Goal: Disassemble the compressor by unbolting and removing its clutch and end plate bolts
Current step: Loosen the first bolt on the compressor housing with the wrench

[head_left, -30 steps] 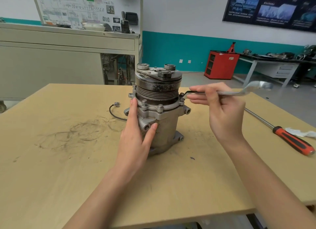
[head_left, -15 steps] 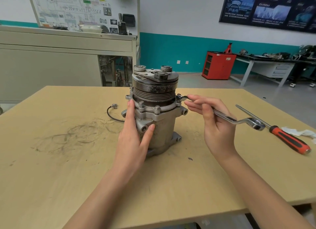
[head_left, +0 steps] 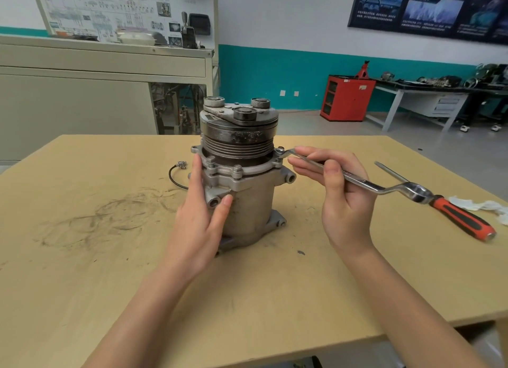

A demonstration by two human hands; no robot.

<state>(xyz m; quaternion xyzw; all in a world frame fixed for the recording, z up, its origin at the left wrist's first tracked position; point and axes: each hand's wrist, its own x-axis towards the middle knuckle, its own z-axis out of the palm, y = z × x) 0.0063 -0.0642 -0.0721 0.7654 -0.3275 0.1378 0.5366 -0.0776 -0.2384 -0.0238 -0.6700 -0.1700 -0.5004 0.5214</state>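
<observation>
Here is the compressor (head_left: 242, 191), standing upright on its end near the middle of the table (head_left: 82, 271). It has a dull grey cast body, with the dark, grooved clutch (head_left: 239, 131) on top carrying three round bosses. A ring of bolts circles the flange just below the pulley grooves.

The left hand (head_left: 198, 222) lies flat against the compressor's left side. Its fingers are straight and together and point up to the flange, and the thumb rests by a round port on the front.

The right hand (head_left: 341, 200) curls its fingers round the shank of a wrench (head_left: 354, 179). The wrench's open end reaches the bolt (head_left: 280, 149) at the flange's right edge, though how fully it sits on the head is hard to make out. The ring end sticks out to the right, in front of the shaft of a screwdriver (head_left: 461, 219).

That screwdriver has a red and black handle and lies slanted near the table's right edge, with a white rag (head_left: 478, 204) just beyond it. A black cable (head_left: 177, 175) loops out on the compressor's far left. To the left is a broad stretch of scuffed tan tabletop, and the near edge runs well below both forearms.

In the room beyond, a grey cabinet (head_left: 82, 92) stands at far left under a wiring chart (head_left: 123, 7). A red cabinet (head_left: 347, 98) and a workbench (head_left: 428, 92) stand against the teal-banded wall.
</observation>
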